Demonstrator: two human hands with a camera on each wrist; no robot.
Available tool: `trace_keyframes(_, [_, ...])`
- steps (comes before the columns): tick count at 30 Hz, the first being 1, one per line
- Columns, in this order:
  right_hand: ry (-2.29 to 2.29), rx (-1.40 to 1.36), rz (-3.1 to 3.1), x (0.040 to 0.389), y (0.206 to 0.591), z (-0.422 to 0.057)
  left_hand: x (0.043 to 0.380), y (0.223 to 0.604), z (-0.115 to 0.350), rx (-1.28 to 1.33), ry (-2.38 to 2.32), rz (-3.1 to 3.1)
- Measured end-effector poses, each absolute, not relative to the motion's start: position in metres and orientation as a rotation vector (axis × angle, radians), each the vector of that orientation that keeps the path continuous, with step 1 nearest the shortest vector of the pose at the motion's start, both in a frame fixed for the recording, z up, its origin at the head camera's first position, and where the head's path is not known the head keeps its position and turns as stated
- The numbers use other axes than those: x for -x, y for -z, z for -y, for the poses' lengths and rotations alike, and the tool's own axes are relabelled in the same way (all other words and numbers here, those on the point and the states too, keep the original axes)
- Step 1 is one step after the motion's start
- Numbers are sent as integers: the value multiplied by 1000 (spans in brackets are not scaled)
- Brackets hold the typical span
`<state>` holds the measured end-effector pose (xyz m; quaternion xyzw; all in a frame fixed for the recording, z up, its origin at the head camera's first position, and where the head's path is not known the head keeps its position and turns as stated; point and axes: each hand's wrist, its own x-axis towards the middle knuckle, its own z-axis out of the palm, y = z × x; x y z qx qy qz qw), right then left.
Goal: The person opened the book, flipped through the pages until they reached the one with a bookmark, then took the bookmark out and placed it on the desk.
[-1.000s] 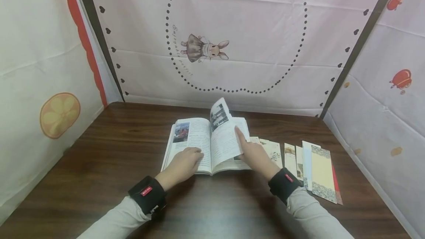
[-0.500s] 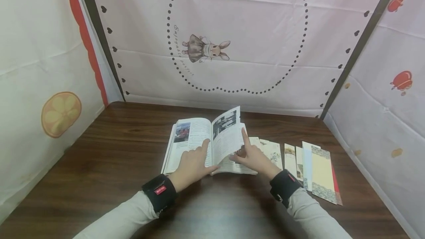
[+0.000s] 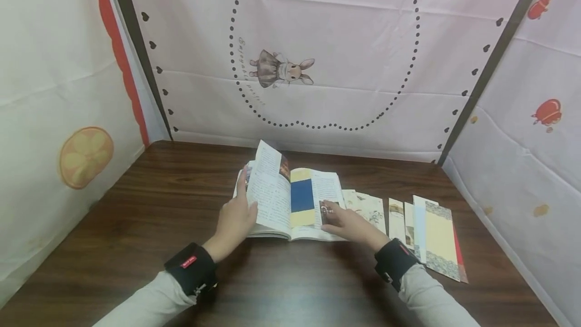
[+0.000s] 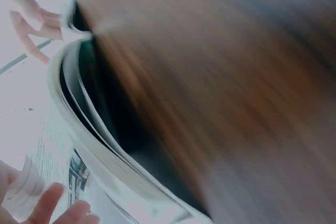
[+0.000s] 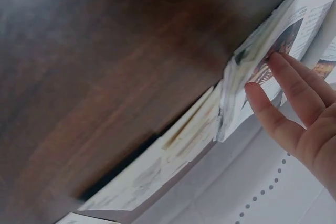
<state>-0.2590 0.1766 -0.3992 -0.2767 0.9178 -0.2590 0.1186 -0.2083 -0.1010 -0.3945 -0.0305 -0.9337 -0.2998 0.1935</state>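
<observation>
An open book (image 3: pixel 324 180) lies on the dark wooden table, one printed page (image 3: pixel 268 185) standing up and leaning left from the spine. At that page's outer edge is my left hand (image 3: pixel 233 226), index finger extended and thumb over the paper. A yellow bookmark (image 3: pixel 301 218) with a wide navy band lies along the inner side of the right page. My right hand (image 3: pixel 354 226) rests fingertips on the right page's lower part, over a dark picture (image 3: pixel 328 212). In the right wrist view its fingers (image 5: pixel 291 77) are spread and touch the page.
Cream floral cards (image 3: pixel 369 208) lie right beside the book, partly under the right hand. Farther right are several narrow cards, including a yellow patterned card (image 3: pixel 441 238) over a red one (image 3: pixel 459 254). Printed cloth walls (image 3: pixel 363 90) border the table (image 3: pixel 290 276).
The page has gone over from the right side toward the left, uncovering the yellow and navy bookmark. My left hand moved left with it; my right hand settled on the right page.
</observation>
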Motion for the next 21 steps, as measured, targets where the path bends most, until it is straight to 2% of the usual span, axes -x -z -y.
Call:
trace_keyframes(9, [670,962,-2736,259,404,-177,212,414,107,344,167,2715])
trace_keyframes(15, [606,1008,-2809,262,410,-174,214,404,99,718,229,2973])
trace_keyframes(21, [681,796,-2943,266,410,-164,221,394,90,598,370,3204])
